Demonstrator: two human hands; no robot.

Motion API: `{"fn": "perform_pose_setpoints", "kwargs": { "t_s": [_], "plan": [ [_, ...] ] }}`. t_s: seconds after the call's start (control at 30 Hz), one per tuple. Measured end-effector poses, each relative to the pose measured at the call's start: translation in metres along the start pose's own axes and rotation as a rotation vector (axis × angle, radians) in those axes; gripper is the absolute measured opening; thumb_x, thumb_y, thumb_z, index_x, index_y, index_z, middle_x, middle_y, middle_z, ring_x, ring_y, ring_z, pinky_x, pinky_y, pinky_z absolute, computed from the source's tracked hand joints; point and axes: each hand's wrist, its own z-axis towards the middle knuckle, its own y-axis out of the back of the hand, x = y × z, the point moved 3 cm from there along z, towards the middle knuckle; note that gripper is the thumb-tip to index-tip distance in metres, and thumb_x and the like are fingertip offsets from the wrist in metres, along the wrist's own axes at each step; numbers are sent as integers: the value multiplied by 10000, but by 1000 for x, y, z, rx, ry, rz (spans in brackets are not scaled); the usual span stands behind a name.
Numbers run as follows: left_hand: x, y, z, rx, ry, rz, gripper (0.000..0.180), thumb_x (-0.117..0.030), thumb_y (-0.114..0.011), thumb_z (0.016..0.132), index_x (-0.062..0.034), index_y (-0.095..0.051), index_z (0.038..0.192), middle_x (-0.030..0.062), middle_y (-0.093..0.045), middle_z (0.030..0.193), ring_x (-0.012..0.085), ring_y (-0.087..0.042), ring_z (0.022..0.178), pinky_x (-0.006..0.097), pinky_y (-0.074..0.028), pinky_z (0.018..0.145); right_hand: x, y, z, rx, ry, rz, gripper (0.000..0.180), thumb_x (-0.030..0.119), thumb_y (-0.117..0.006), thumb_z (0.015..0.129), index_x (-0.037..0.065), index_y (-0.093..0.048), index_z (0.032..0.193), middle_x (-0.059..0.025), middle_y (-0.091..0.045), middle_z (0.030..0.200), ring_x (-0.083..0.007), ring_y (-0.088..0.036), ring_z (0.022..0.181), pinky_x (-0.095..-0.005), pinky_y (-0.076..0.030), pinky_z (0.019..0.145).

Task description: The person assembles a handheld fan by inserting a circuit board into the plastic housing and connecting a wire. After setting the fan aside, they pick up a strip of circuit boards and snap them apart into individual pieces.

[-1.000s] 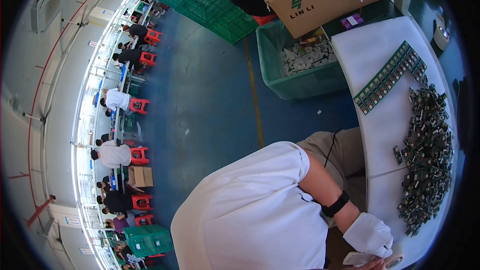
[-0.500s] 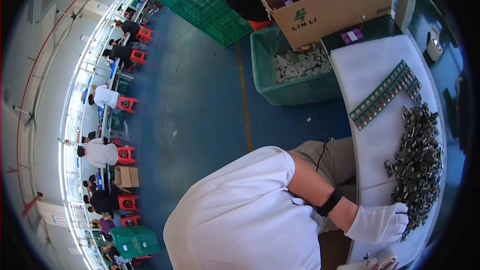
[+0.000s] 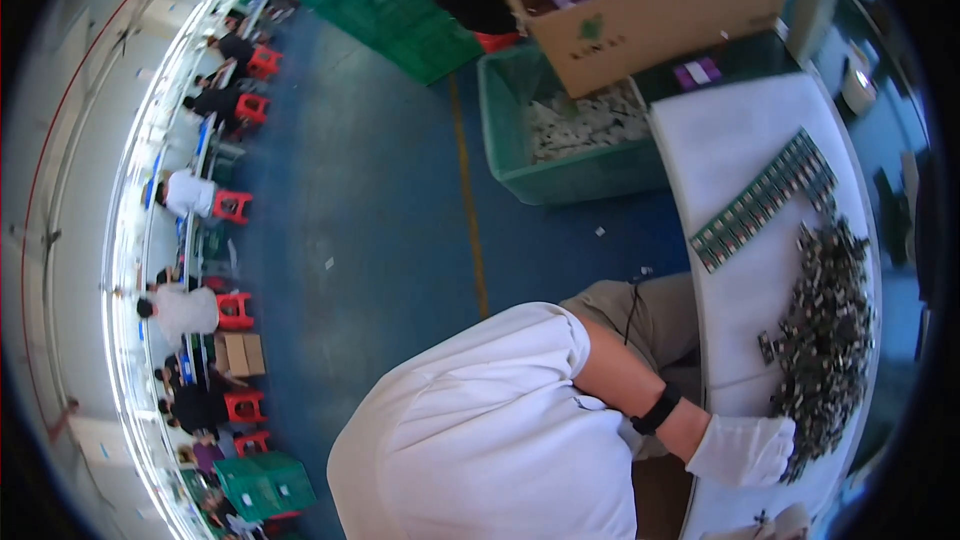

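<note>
Here, low on the right of the frame, the left hand (image 3: 745, 448), in a white fabric glove with a black band at the wrist, lies at the near end of a heap of small dark metal parts (image 3: 825, 340), its gloved tips touching the pile's lower edge; whether the fingers have closed on a piece cannot be told, since the glove hides them and the parts are too small to separate. The right hand is out of sight, apart perhaps from a pale scrap at the very bottom edge that is too unclear to call. The step in hand looks like drawing parts from the heap; a fair guess is that the next move calls for a light pinch to single out one piece from a tangled, glinting mass. The heap lies loose and jagged on a smooth white curved tabletop (image 3: 730, 150). Higher on the right, a long green tray (image 3: 765, 200) of neat rows sits aslant. Beyond it stand a teal plastic crate (image 3: 560, 155) of pale bits and an open cardboard box (image 3: 650, 10) with purple packets.
</note>
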Motion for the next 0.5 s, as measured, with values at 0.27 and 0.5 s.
{"fn": "perform_pose_setpoints", "kwargs": {
  "t_s": [0.27,0.5],
  "plan": [
    [19,54,8,107,139,-298,413,-130,-649,739,-66,-666,1147,58,-650,1103,241,-617,1007,421,-456,901,-13,-3,36,21,-96,111,522,114,-686,922,16,-525,1409,-113,-598,1352,-208,-579,1195,-339,-447,1031],
    [11,36,14,118,135,17,429,-90,-726,703,-199,-709,1117,-33,-618,1147,157,-560,1058,383,-404,898,-73,27,86,-78,-155,96,521,194,-705,938,57,-538,1412,-95,-657,1253,-144,-630,1062,-283,-476,968]
  ]
}}
